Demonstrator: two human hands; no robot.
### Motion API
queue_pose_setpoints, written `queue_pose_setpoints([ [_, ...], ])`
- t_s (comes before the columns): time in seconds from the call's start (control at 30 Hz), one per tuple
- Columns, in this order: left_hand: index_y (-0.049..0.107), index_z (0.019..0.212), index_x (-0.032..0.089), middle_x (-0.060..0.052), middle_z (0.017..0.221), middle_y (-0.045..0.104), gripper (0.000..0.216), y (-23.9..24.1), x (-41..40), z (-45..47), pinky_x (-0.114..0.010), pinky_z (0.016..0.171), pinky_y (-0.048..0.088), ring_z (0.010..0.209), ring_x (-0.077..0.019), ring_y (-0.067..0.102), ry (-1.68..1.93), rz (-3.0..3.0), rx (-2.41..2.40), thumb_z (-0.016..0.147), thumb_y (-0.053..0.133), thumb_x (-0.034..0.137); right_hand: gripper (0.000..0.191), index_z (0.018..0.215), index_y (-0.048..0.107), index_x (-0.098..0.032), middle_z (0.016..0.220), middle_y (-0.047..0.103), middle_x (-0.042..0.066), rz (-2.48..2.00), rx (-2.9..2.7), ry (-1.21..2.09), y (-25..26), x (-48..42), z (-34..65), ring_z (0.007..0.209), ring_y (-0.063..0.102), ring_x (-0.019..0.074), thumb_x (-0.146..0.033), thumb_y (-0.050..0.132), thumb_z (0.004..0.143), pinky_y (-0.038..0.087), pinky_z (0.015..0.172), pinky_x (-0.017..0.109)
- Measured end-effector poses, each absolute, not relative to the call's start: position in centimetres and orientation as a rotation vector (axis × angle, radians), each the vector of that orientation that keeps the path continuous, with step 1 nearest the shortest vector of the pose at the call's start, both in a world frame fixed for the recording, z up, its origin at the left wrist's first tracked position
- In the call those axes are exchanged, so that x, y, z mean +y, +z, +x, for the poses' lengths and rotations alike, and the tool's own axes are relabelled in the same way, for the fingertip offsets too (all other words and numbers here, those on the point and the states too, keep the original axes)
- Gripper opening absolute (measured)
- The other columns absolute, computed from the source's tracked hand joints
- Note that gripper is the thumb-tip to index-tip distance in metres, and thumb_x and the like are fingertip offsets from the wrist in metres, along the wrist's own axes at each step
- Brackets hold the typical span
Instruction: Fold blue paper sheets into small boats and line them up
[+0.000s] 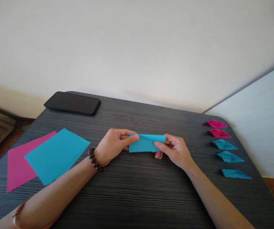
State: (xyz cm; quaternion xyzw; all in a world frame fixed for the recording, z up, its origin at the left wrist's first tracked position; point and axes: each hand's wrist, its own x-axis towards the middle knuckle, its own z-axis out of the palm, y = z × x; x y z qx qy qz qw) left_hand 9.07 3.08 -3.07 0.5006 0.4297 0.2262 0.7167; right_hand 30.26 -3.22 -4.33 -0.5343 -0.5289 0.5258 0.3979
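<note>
A folded blue paper [145, 143] is held just above the middle of the dark striped table [137, 190]. My left hand [114, 144] pinches its left end, thumb on top. A brown bead bracelet circles that wrist. My right hand [174, 149] pinches the right end, fingers closed on the paper's edge. The paper is a narrow rectangle, lying nearly level between both hands.
A stack of blue sheets [56, 154] lies over pink sheets [17, 165] at the left. A black phone [72, 102] rests at the table's far left. Two pink folded boats [216, 128] and three blue folded boats [229, 156] line the right edge. A white wall stands behind.
</note>
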Motion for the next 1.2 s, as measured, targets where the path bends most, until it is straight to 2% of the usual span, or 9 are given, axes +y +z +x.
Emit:
queue_pose_setpoints([
  [0.37, 0.068, 0.095, 0.016, -0.003, 0.077, 0.072, 0.029, -3.2, 3.2, 8.9, -0.023, 0.067, 0.053, 0.071, -0.0147, 0.066, 0.481, 1.141, 0.919, 0.077, 0.063, 0.039, 0.020, 0.072, 0.054, -0.017, 0.057, 0.067, 0.000, -1.385, -1.360, 1.318, -4.5, -3.2, 30.3, 0.048, 0.061, 0.0101, -0.033, 0.063, 0.079, 0.049, 0.049, 0.020],
  [0.8, 0.070, 0.092, 0.017, -0.002, 0.075, 0.071, 0.031, -3.3, 3.1, 8.7, -0.023, 0.064, 0.051, 0.069, -0.0159, 0.064, 0.510, 1.347, 0.950, 0.079, 0.059, 0.042, 0.020, 0.074, 0.053, -0.017, 0.059, 0.066, 0.000, -1.404, -1.398, 1.309, -4.5, -3.2, 30.3, 0.052, 0.063, 0.0124, -0.035, 0.063, 0.078, 0.051, 0.052, 0.023],
  [0.87, 0.070, 0.093, 0.017, -0.002, 0.075, 0.070, 0.032, -3.3, 3.0, 8.7, -0.023, 0.059, 0.049, 0.067, -0.0161, 0.063, 0.530, 1.454, 0.983, 0.079, 0.057, 0.043, 0.018, 0.082, 0.056, -0.018, 0.067, 0.066, 0.001, -1.409, -1.434, 1.271, -4.4, -3.2, 30.3, 0.059, 0.064, 0.0133, -0.034, 0.063, 0.078, 0.052, 0.056, 0.025],
  [1.0, 0.071, 0.090, 0.018, 0.000, 0.071, 0.070, 0.031, -3.1, 2.4, 8.9, -0.021, 0.052, 0.045, 0.062, -0.0150, 0.061, 0.542, 1.635, 1.029, 0.081, 0.055, 0.043, 0.021, 0.099, 0.057, -0.020, 0.095, 0.064, 0.004, -1.376, -1.594, 1.088, -3.2, -3.2, 30.3, 0.080, 0.062, 0.0151, -0.028, 0.060, 0.080, 0.050, 0.065, 0.026],
  [1.1, 0.072, 0.087, 0.018, 0.000, 0.074, 0.070, 0.029, -3.0, 1.7, 9.3, -0.020, 0.055, 0.044, 0.064, -0.0147, 0.061, 0.534, 1.733, 0.990, 0.082, 0.054, 0.041, 0.012, 0.090, 0.061, -0.019, 0.086, 0.063, 0.003, -1.395, -1.832, 0.882, -1.9, -3.3, 29.8, 0.080, 0.059, 0.0151, -0.024, 0.059, 0.079, 0.046, 0.075, 0.029],
  [1.2, 0.072, 0.088, 0.017, 0.000, 0.075, 0.070, 0.031, -3.1, 1.1, 9.6, -0.021, 0.055, 0.044, 0.063, -0.0149, 0.061, 0.496, 1.804, 0.943, 0.084, 0.051, 0.039, 0.004, 0.080, 0.060, -0.019, 0.078, 0.060, 0.002, -1.427, -1.943, 0.796, -1.0, -3.5, 29.1, 0.074, 0.056, 0.0139, -0.021, 0.057, 0.079, 0.044, 0.070, 0.028],
])
